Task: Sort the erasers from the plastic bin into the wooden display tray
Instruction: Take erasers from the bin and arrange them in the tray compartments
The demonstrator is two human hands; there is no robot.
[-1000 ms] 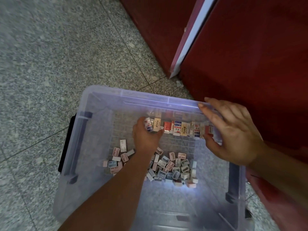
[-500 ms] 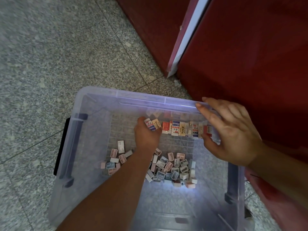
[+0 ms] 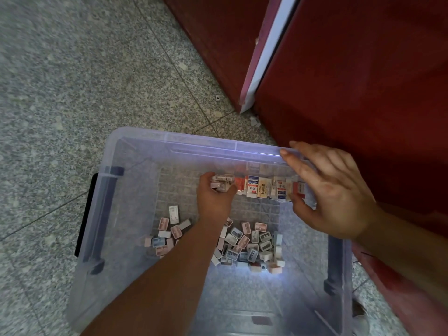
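A clear plastic bin (image 3: 135,151) stands on the floor. Deep inside it my left hand (image 3: 213,200) grips a small bunch of erasers (image 3: 221,183) at the left end of a row of upright erasers (image 3: 264,187) along the far wall. My right hand (image 3: 329,190) rests over the bin's far right rim, fingers straight, thumb inside near the row's right end. Several loose erasers (image 3: 247,243) lie heaped on the bin floor, with a smaller cluster (image 3: 167,231) to the left. No wooden display tray is in view.
The bin has dark side handles (image 3: 83,214). A red cabinet (image 3: 351,81) with a white-edged panel (image 3: 264,52) stands right behind and beside the bin. Speckled grey floor tiles (image 3: 72,81) spread to the left.
My left hand has closed tighter round the erasers at the row's left end and tipped them over. The right hand has stayed on the rim.
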